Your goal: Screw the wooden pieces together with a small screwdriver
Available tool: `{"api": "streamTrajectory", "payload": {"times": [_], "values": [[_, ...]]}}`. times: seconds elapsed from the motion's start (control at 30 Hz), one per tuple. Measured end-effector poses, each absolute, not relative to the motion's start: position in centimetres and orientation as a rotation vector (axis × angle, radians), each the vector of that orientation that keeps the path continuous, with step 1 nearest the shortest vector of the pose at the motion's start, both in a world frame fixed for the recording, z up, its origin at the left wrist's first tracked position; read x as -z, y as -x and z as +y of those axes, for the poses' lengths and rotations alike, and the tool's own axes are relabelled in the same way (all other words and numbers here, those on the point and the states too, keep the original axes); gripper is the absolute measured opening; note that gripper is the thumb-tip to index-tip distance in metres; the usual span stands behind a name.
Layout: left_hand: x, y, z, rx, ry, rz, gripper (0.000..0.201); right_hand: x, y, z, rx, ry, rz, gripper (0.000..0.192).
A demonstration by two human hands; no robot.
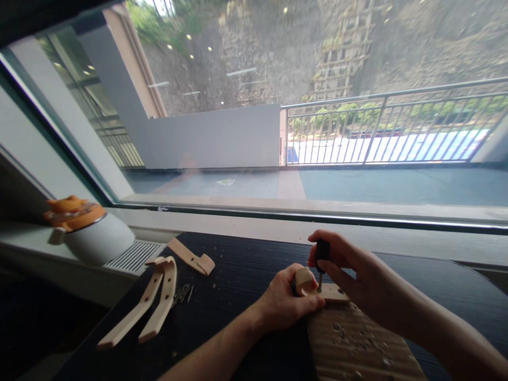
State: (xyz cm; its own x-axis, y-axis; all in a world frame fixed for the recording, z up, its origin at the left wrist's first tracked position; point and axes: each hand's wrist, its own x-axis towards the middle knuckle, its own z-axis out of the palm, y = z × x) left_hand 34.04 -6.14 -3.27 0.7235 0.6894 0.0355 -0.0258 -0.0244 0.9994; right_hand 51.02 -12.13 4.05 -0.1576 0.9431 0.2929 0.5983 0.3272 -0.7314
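Left hand (283, 301) grips wooden piece (317, 288); right hand (349, 275) holds screwdriver (321, 254) upright

Wooden arms (153, 296) lie left of the board (357, 344) — screws (183, 292) between, nearer the arms.

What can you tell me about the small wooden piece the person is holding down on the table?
The small wooden piece is pale, unfinished-looking wood with a curved end and a flat arm. It lies on a ridged board on the dark table. The left hand pins it; the right hand stands a black-handled screwdriver upright on it.
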Motion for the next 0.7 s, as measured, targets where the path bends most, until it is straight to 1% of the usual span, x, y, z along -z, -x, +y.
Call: {"api": "streamTrajectory", "payload": {"times": [0.3, 0.43, 0.57, 0.7], "values": [[3.4, -34.0, -5.8, -0.613, -1.551, 0.586, 0.025, -4.5, -51.2, -11.8, -0.658, 1.318, -1.770, 0.027], [3.4, -34.0, -5.8, -0.609, -1.555, 0.588, 0.026, -4.5, -51.1, -11.8, -0.586, 1.396, -1.759, 0.026], [3.3, -34.0, -5.9, -0.628, -1.537, 0.554, 0.025, -4.9, -50.7, -12.1, -0.438, 1.464, -1.842, 0.032], [3.3, -34.0, -5.9, -0.634, -1.528, 0.540, 0.024, -5.4, -50.5, -12.6, -0.373, 1.421, -1.944, 0.039]]}}
